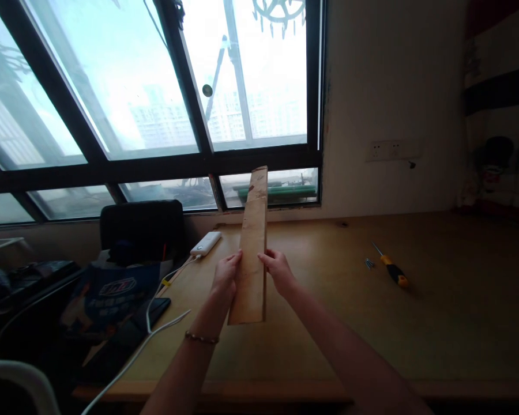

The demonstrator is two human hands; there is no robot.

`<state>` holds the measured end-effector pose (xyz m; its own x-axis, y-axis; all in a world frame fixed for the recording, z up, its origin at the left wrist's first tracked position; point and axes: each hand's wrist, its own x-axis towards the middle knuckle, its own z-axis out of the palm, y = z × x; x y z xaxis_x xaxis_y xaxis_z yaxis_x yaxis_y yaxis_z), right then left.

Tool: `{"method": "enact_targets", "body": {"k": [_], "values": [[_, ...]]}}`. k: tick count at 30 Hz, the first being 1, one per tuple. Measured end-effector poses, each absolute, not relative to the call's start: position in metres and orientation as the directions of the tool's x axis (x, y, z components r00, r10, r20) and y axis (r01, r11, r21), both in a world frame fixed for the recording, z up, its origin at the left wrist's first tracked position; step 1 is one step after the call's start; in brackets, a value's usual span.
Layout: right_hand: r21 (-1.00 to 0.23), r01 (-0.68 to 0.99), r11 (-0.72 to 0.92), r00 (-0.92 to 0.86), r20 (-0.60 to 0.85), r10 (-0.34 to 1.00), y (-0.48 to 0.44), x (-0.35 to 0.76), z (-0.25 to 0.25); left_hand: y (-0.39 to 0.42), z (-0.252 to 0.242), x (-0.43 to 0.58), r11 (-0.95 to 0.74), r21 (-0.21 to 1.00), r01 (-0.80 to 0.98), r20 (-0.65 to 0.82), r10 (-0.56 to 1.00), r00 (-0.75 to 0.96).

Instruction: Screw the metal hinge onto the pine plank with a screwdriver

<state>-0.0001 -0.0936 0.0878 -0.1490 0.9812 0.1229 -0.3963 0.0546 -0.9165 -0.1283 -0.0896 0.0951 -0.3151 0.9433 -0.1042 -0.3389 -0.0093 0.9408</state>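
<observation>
A long wooden board (253,248) is held up over the tabletop, its far end overlapping the window's lower edge in view. My left hand (227,274) grips the board's left edge, and my right hand (278,268) pinches the right edge at about the same height. Both thumbs lie on the board's face; the other fingers are partly hidden at its sides. To the right, a yellow and black screwdriver (393,270) lies on the wooden table (328,334), with several small screws (369,263) just left of it.
A white power bank (206,244) with a white cable sits at the table's back left. Left of the table are a black chair (142,230) and a blue printed bag (112,294). Behind the table stand a window and a wall with a socket panel (387,151).
</observation>
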Motion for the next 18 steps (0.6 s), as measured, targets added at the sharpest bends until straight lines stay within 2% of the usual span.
{"method": "enact_targets", "body": {"k": [3, 5, 8, 12, 18], "values": [[-0.905, -0.41, 0.111, -0.128, 0.177, 0.976, -0.101, 0.036, 0.079, -0.093, 0.082, -0.092, -0.021, 0.93, -0.367, -0.078, 0.965, -0.252], [-0.902, -0.417, 0.113, -0.123, 0.18, 0.976, -0.105, 0.062, 0.066, -0.094, 0.07, -0.073, 0.024, 0.951, -0.308, -0.091, 0.975, -0.203], [-0.9, -0.428, 0.082, -0.122, 0.148, 0.981, -0.108, 0.1, 0.046, -0.089, 0.054, -0.053, 0.126, 0.975, -0.182, -0.131, 0.991, -0.017], [-0.903, -0.428, 0.025, -0.122, 0.085, 0.989, -0.105, 0.14, 0.029, -0.077, 0.042, -0.034, 0.159, 0.969, -0.191, -0.114, 0.967, 0.229], [-0.896, -0.442, -0.046, -0.164, 0.03, 0.986, -0.099, 0.164, 0.018, -0.072, 0.031, -0.016, 0.228, 0.947, -0.227, -0.171, 0.954, 0.245]]}}
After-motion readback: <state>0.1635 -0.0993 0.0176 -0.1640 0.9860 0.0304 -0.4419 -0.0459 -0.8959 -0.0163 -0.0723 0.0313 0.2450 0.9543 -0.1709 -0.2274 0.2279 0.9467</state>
